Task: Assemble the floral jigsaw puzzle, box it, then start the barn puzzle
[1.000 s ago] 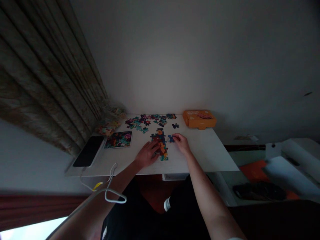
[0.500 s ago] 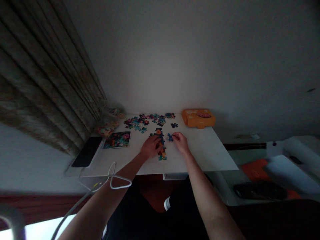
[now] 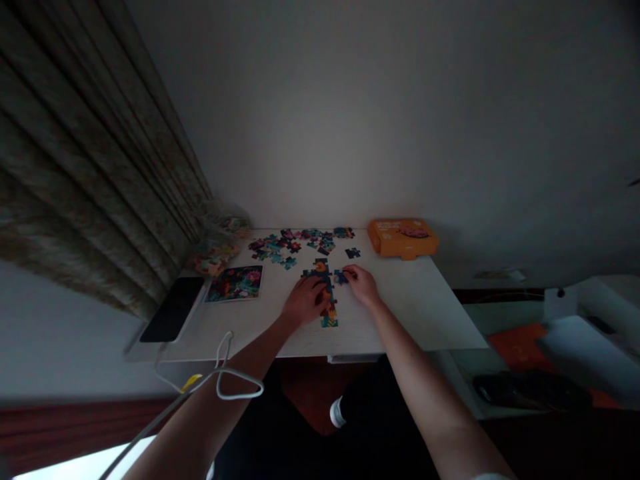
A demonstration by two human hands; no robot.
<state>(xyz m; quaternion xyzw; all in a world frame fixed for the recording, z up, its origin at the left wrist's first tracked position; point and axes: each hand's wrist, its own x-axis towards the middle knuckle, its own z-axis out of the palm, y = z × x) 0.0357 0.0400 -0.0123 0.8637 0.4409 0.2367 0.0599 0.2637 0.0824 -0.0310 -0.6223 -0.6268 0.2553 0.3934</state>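
Left hand (image 3: 303, 301) – relaxed, unclenched – rests on the joined puzzle strip (image 3: 329, 313); right hand (image 3: 362, 285) pinches a blue piece (image 3: 340, 277) just beside it.

Bare white tabletop (image 3: 423, 317) lay free right of the right hand (image 3: 362, 285); orange box (image 3: 395, 241) blocked the back right, loose jigsaw pieces (image 3: 273, 248) the back left.

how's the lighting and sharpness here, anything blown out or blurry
Head view: dim overall, with a soft bright patch on the wall; head view, bottom left: a blown-out white area; head view, centre: the puzzle piece in the right hand is too dim and soft for fine detail.
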